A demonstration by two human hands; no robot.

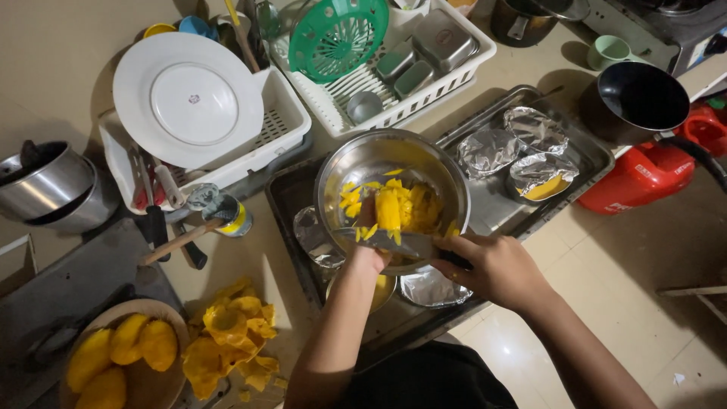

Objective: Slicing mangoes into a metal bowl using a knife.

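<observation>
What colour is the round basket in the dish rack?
Green basket, clearest in the head view.

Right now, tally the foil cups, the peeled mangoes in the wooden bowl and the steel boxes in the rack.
Foil cups: 6
Peeled mangoes: 4
Steel boxes: 3
Total: 13

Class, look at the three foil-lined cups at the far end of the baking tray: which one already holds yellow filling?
The foil cup nearest the tray's right-hand rim, closest to the red container. Yellow shows inside it; the other two show only crumpled foil.
</observation>
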